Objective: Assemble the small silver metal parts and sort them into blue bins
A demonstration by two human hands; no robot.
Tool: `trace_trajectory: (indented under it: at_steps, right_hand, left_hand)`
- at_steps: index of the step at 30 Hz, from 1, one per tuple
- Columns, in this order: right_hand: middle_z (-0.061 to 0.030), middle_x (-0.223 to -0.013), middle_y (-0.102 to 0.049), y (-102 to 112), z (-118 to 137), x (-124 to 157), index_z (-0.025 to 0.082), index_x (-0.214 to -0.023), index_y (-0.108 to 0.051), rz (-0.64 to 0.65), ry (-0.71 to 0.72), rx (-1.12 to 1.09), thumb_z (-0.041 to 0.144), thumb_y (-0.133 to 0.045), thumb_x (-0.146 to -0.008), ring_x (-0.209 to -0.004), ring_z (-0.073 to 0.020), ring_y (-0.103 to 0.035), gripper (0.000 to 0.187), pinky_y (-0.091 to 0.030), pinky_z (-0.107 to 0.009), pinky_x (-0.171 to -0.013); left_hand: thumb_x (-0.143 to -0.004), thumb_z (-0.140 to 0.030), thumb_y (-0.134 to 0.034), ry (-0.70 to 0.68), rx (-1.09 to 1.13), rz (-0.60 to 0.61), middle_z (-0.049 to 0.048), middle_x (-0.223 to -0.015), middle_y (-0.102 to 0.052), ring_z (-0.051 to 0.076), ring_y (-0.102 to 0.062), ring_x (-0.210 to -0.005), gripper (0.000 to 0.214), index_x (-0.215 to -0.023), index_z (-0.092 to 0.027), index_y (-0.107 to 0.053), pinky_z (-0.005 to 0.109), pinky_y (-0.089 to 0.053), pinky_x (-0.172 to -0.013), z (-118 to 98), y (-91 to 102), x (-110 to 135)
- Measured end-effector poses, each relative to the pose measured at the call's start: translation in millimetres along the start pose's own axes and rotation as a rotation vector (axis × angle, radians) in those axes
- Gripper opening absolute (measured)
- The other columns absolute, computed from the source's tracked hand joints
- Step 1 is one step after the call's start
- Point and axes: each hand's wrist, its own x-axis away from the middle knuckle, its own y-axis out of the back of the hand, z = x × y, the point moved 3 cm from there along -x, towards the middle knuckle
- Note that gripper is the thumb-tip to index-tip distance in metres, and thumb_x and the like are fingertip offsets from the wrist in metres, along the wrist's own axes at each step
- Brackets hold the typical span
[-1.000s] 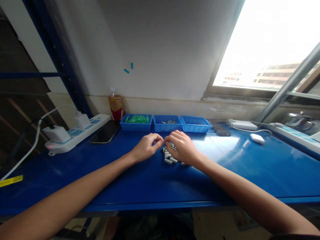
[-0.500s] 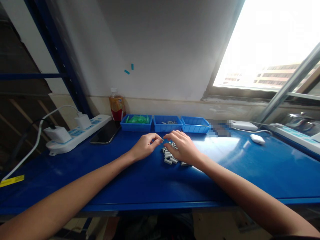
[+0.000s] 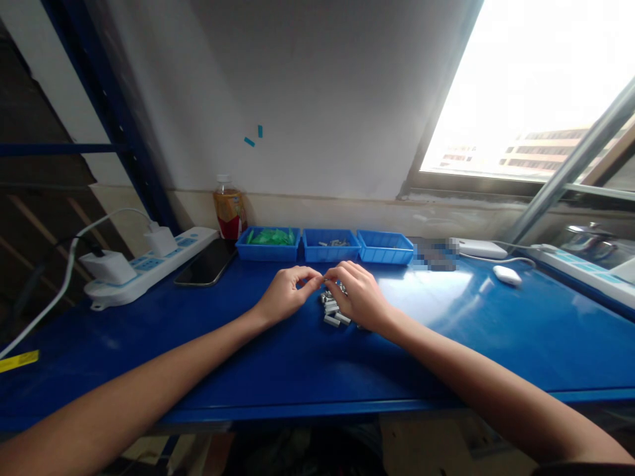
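Observation:
My left hand [image 3: 286,293] and my right hand [image 3: 358,293] meet fingertip to fingertip at the middle of the blue table [image 3: 278,350]. Both pinch something tiny between thumb and fingers; it is too small to name. Under my right hand lies a pile of small silvery metal pieces [image 3: 331,311]. Behind the hands stand three blue trays: the left tray [image 3: 268,244] holds green pieces, the middle tray [image 3: 332,245] a few metal pieces, the right tray [image 3: 385,246] looks nearly bare.
A drink bottle [image 3: 229,213] stands by the wall. A black phone [image 3: 205,263] and a white power strip [image 3: 143,266] with chargers lie at the left. A white mouse [image 3: 505,275] and another power strip [image 3: 580,267] lie at the right.
The hands drew slightly apart half a second ago and have come back together at the fingertips. The view has shifted a little.

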Motion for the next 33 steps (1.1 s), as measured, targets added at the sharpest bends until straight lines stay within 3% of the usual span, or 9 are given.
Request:
trace_trajectory:
  at_steps: [5, 11, 16, 21, 29, 33]
  right_hand:
    - [-0.0061, -0.082, -0.061, 3, 4, -1, 0.020, -0.088, -0.055, -0.056, 0.014, -0.059, 0.017, -0.045, -0.089, -0.076, -0.0187, -0.056, 0.011, -0.045, -0.032, -0.070]
    - [-0.0062, -0.081, -0.060, 3, 2, -1, 0.021, -0.087, -0.054, -0.086, 0.018, -0.085, 0.017, -0.043, -0.089, -0.075, -0.0187, -0.056, 0.011, -0.046, -0.032, -0.070]
    - [-0.0046, -0.076, -0.060, 5, -3, -3, 0.020, -0.083, -0.055, -0.141, -0.071, -0.159, 0.021, -0.048, -0.088, -0.073, -0.0179, -0.056, 0.008, -0.046, -0.031, -0.068]
    - [-0.0018, -0.070, -0.059, 3, -6, -4, 0.021, -0.074, -0.054, -0.144, -0.190, -0.215, 0.024, -0.050, -0.088, -0.068, -0.0157, -0.056, 0.015, -0.044, -0.027, -0.064]
    - [-0.0009, -0.068, -0.058, -5, -5, -2, 0.020, -0.073, -0.054, -0.057, -0.217, -0.238, 0.026, -0.049, -0.089, -0.065, -0.0143, -0.055, 0.018, -0.041, -0.026, -0.061]
    - [-0.0031, -0.079, -0.061, -1, -2, -1, 0.020, -0.091, -0.055, -0.015, -0.131, -0.190, 0.026, -0.052, -0.087, -0.075, -0.0167, -0.057, 0.008, -0.044, -0.028, -0.069]
  left_hand:
    - [-0.087, -0.041, -0.050, 0.069, 0.184, -0.003, 0.0048, -0.089, -0.071, 0.020, -0.063, -0.085, 0.032, -0.085, -0.015, -0.068, 0.026, -0.048, -0.073, -3, -3.9, 0]
    - [-0.086, -0.040, -0.052, 0.057, 0.209, -0.027, 0.0037, -0.082, -0.070, 0.018, -0.063, -0.078, 0.030, -0.080, -0.014, -0.067, 0.025, -0.048, -0.070, -5, -3.5, 0]
    - [-0.089, -0.038, -0.048, -0.016, 0.021, -0.026, 0.0028, -0.082, -0.069, 0.017, -0.062, -0.079, 0.028, -0.087, -0.017, -0.066, 0.026, -0.045, -0.070, -5, 1.3, 0]
    - [-0.084, -0.036, -0.059, -0.146, -0.218, -0.070, 0.0023, -0.087, -0.065, 0.017, -0.059, -0.081, 0.030, -0.108, -0.020, -0.059, 0.027, -0.044, -0.071, -8, 7.5, 3]
    - [-0.087, -0.029, -0.053, -0.256, -0.326, -0.054, 0.0036, -0.086, -0.065, 0.018, -0.059, -0.084, 0.016, -0.096, -0.018, -0.061, 0.029, -0.043, -0.079, -13, 7.9, 4]
    - [-0.089, -0.029, -0.049, -0.191, -0.272, -0.065, 0.0033, -0.085, -0.065, 0.017, -0.059, -0.082, 0.017, -0.090, -0.018, -0.061, 0.028, -0.043, -0.076, -12, 7.6, 3]
